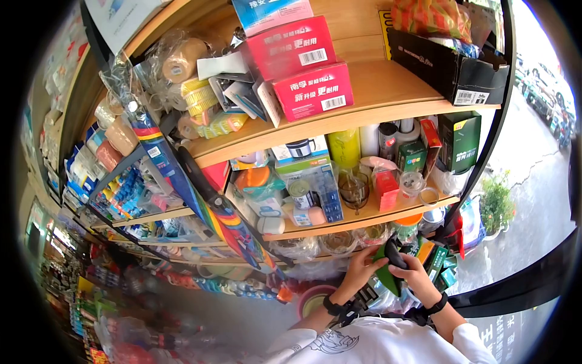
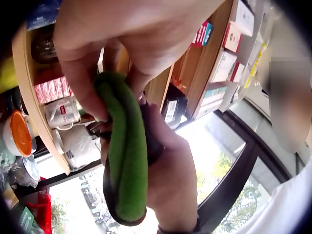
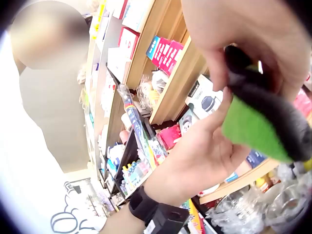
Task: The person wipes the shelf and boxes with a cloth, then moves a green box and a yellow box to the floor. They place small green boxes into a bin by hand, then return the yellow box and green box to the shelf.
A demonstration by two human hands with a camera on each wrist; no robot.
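Observation:
Both hands hold a soft, fuzzy green and black piece (image 1: 388, 276), long and folded like an insole, in front of the chest. My left hand (image 1: 362, 267) pinches its green side between thumb and fingers. On the black part, my right hand (image 1: 417, 279) grips with the thumb on top. In the left wrist view the green piece (image 2: 127, 151) shows a lengthwise fold and a dark edge. The right wrist view shows its green face (image 3: 256, 129) bordered by thick black material, with the left hand (image 3: 200, 151) underneath. What exactly it is, I cannot tell.
Wooden shelves hold red boxes (image 1: 312, 91), a black carton (image 1: 445, 67) and a green box (image 1: 459, 142). Several jars and bags crowd the lower shelf. Rainbow-striped packaged goods (image 1: 200, 200) hang at a post on the left. A potted plant (image 1: 497, 203) stands outside, right.

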